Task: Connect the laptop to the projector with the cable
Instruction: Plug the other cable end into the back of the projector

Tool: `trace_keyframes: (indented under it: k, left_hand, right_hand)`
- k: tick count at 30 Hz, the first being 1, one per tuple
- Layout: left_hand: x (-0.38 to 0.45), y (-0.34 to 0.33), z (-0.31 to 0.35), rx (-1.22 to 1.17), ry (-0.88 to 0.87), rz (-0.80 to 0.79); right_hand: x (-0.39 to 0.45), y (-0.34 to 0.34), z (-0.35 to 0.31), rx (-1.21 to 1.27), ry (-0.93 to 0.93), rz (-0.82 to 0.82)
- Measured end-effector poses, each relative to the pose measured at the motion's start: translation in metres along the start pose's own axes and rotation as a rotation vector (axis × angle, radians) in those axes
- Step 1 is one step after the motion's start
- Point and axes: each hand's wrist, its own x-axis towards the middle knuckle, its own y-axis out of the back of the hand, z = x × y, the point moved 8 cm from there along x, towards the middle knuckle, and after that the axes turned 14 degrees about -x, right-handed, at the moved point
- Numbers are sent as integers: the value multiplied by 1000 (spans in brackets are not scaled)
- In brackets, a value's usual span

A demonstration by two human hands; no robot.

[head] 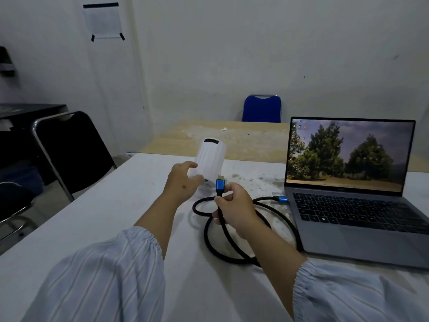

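1. Tabletop (pixel 97 228): a white surface, scuffed and speckled toward its far side, carrying the projector, the cable and the laptop. A second, tan table (pixel 243 140) abuts it beyond.
2. Projector (pixel 210 159): a small white ribbed unit near the middle of the tabletop, its dark lens window facing away from the viewer and its perforated rear end toward the person.
3. Left hand (pixel 182 182): fingers curled around the near left side of the projector, thumb and fingertips touching its casing; it grips the unit's rear portion.
4. Right hand (pixel 234 208): closed in a pinch on the cable just below the free connector, holding it upright just beside the projector's rear end.
5. Free connector (pixel 220 185): blue metal shell with a gold-coloured plug tip pointing up and away, close to the back of the projector but not inserted; whether the tip touches the casing cannot be told.
6. Cable (pixel 232 249): black braided cord lying in loose overlapping loops on the tabletop between the projector and the laptop.
7. Second connector (pixel 282 199): blue shell, seated at the left edge of the laptop.
8. Laptop (pixel 352 219): grey, open, at the right of the tabletop; its screen shows a desktop with a picture of trees.
9. Surroundings: a black chair (pixel 72 154) at the left, a blue chair (pixel 262 109) beyond the tan table, and a sheet of paper (pixel 102 20) taped to the wall.
10. Sleeves (pixel 104 275): pale striped fabric, gathered at the cuffs, on both forearms.
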Motion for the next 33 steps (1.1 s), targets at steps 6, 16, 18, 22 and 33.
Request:
trace_keyframes:
  k: [6,16,18,22,33]
  left_hand:
    - [36,-21,-24,-116,114,-27]
    - [63,-35,-55,-263,219,14]
    - [65,-33,-56,-261,219,22]
    - [65,-29,-59,-237,227,31]
    - [60,-24,-73,-318,296,62]
  right_hand:
    - [22,-5,-2,-25,10,5]
    - [37,-11,2,87,-73,-87]
    - [38,-11,2,108,-84,-92]
    - [38,-10,2,140,-94,-116]
    - [35,-11,0,68,-77,-152]
